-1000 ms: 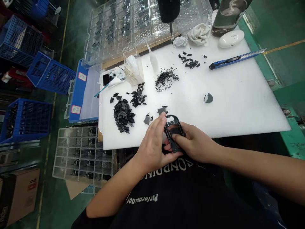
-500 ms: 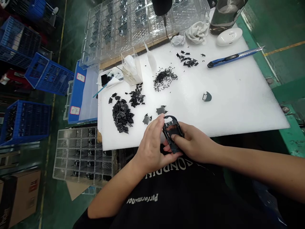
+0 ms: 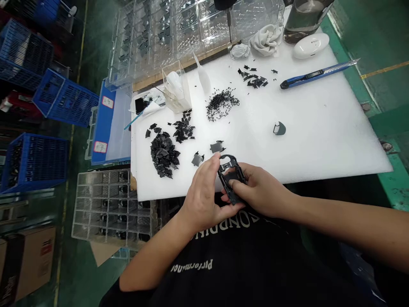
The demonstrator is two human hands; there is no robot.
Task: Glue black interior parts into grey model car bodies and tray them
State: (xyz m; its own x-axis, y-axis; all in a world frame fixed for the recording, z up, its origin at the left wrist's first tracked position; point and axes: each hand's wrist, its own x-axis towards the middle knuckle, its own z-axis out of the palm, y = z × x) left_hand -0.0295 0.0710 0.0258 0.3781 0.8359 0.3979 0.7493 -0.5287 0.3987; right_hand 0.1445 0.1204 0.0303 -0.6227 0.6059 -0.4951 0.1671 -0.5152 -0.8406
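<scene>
Black plastic frame [image 3: 231, 180] is held firmly between your left hand [image 3: 203, 194] and right hand [image 3: 260, 189], over the front edge of the white foam sheet [image 3: 319, 140]. Your right fingers [image 3: 234, 184] press into its opening. Black plastic scraps [image 3: 164, 154] lie at 10 o'clock, a blue utility knife [image 3: 315, 74] at 2 o'clock.

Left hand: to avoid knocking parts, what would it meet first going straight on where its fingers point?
Probably the small dark plastic piece on the white foam sheet, just past the left hand, though depth is unclear and it may pass above.
</scene>
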